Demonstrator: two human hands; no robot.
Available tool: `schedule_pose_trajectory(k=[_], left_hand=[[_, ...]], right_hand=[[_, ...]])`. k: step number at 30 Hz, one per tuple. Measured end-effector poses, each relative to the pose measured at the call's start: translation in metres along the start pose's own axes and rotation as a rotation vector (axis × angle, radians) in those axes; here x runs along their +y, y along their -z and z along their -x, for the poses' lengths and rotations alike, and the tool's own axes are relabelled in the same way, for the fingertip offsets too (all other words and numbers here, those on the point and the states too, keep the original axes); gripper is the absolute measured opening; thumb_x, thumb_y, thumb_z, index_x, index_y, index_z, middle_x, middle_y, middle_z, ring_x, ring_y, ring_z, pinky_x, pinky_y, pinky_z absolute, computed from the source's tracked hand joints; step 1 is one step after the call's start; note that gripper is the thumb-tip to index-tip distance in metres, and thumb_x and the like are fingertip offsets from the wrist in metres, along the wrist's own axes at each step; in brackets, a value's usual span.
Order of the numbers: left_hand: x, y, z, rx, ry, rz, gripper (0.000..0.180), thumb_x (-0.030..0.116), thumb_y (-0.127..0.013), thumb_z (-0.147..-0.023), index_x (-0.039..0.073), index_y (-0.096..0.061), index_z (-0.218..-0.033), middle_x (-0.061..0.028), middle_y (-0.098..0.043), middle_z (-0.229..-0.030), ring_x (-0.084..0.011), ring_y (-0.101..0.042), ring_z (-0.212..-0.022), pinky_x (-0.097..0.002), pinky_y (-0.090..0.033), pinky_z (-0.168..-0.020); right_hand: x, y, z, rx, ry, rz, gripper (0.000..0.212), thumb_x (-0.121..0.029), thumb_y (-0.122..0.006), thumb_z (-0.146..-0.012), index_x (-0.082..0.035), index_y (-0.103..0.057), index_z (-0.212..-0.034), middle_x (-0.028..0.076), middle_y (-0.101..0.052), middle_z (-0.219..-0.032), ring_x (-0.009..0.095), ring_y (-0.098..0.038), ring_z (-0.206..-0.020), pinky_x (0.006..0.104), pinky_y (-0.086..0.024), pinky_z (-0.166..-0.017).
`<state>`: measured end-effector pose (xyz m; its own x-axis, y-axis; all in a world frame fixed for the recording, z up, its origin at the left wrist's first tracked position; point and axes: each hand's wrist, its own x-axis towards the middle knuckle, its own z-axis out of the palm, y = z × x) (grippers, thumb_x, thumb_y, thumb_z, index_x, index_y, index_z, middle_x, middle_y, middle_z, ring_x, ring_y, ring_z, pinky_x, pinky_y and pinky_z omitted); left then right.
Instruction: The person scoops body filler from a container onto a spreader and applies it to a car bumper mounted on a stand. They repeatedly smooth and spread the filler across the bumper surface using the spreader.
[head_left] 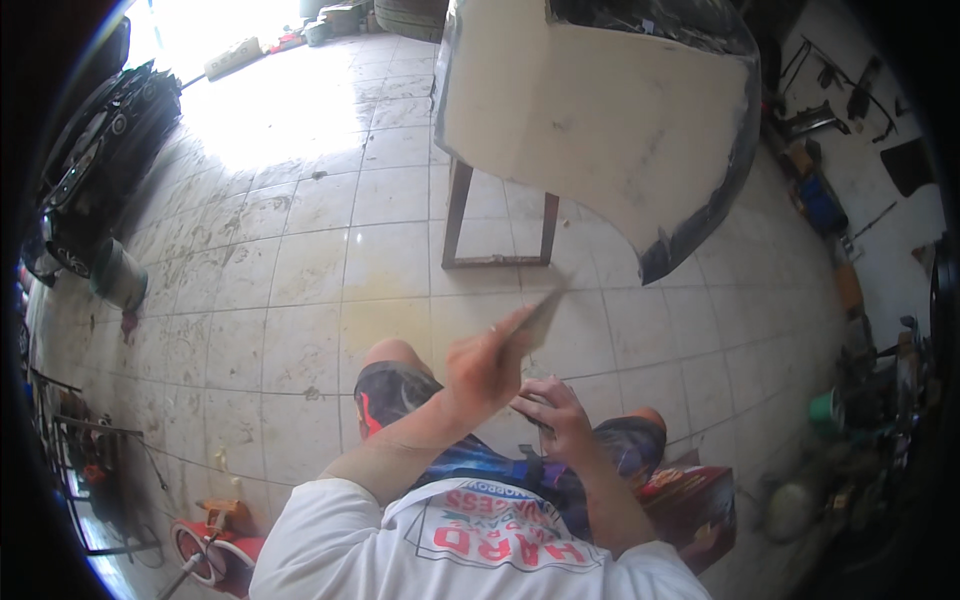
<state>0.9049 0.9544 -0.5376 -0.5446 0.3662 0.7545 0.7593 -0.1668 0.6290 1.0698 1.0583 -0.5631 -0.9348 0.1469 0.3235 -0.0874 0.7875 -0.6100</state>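
Observation:
My left hand [490, 365] is raised in front of my lap and slightly blurred. Its fingers close on a thin, flat grey-brown piece [541, 312], whose tip points up and right toward the panel; its exact kind is unclear. Just below and to the right, my right hand [562, 415] curls over my lap with fingers bent around a small dark piece that is mostly hidden. Ahead of both hands stands a car body panel [590, 110], its surface pale beige with darker grey edges. Neither hand touches it.
A metal stand [497, 262] rests on the tiled floor [300, 300] under the panel. A bucket [118, 275] and dark car parts [110, 130] line the left. To my lower left is a red wheeled object [215, 555]; a red box [700, 500] sits at my right. Tools and parts clutter the right wall.

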Motion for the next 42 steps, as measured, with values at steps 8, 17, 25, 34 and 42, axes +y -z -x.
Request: schedule_pose_trajectory(k=[8, 17, 25, 34, 42], left_hand=[[-0.008, -0.016, 0.019, 0.012, 1.115, 1.002, 0.035, 0.010, -0.058, -0.104, -0.002, -0.055, -0.136, -0.0110, -0.065, -0.129, -0.0198, -0.062, -0.114, -0.0320, -0.049, -0.099], [-0.005, -0.003, 0.025, -0.149, 0.512, 0.264, 0.022, 0.008, -0.061, -0.102, 0.000, -0.065, -0.123, -0.0122, -0.074, -0.095, -0.0168, -0.070, -0.084, -0.0308, -0.054, -0.075], [0.000, 0.004, -0.002, -0.174, 0.351, 0.122, 0.024, 0.004, -0.062, -0.099, 0.002, -0.066, -0.123, -0.0163, -0.072, -0.084, -0.0223, -0.073, -0.070, -0.0314, -0.056, -0.064], [0.001, 0.005, -0.001, -0.159, 0.336, 0.165, 0.025, 0.007, -0.063, -0.099, 0.000, -0.066, -0.123, -0.0173, -0.073, -0.089, -0.0222, -0.074, -0.077, -0.0308, -0.056, -0.070], [0.015, 0.009, -0.001, -0.276, 0.121, 0.122, 0.031, -0.003, -0.063, -0.094, -0.001, -0.066, -0.125, -0.0191, -0.073, -0.092, -0.0263, -0.074, -0.071, -0.0305, -0.056, -0.068]], right_hand=[[0.026, 0.006, -0.001, 0.351, -0.033, -0.029, 0.074, 0.021, -0.067, -0.066, -0.014, -0.052, -0.129, 0.021, -0.046, -0.136, 0.042, -0.051, -0.131, 0.0579, -0.044, -0.108], [0.021, 0.028, 0.011, 0.189, -0.095, 0.290, 0.064, 0.008, -0.063, -0.066, -0.017, -0.071, -0.125, 0.012, -0.060, -0.123, 0.036, -0.054, -0.123, 0.0477, -0.041, -0.106], [-0.009, 0.043, 0.001, 0.070, -0.032, 0.290, 0.066, 0.006, -0.066, -0.064, -0.022, -0.073, -0.124, 0.008, -0.059, -0.124, 0.034, -0.055, -0.118, 0.0479, -0.043, -0.100], [-0.005, 0.034, -0.007, 0.031, -0.009, 0.211, 0.070, 0.004, -0.068, -0.067, -0.029, -0.069, -0.129, 0.003, -0.057, -0.127, 0.029, -0.053, -0.124, 0.0562, -0.040, -0.105], [-0.014, 0.049, -0.013, 0.120, -0.043, 0.248, 0.067, 0.003, -0.069, -0.068, -0.030, -0.071, -0.126, 0.002, -0.056, -0.128, 0.028, -0.053, -0.125, 0.0612, -0.039, -0.108]])
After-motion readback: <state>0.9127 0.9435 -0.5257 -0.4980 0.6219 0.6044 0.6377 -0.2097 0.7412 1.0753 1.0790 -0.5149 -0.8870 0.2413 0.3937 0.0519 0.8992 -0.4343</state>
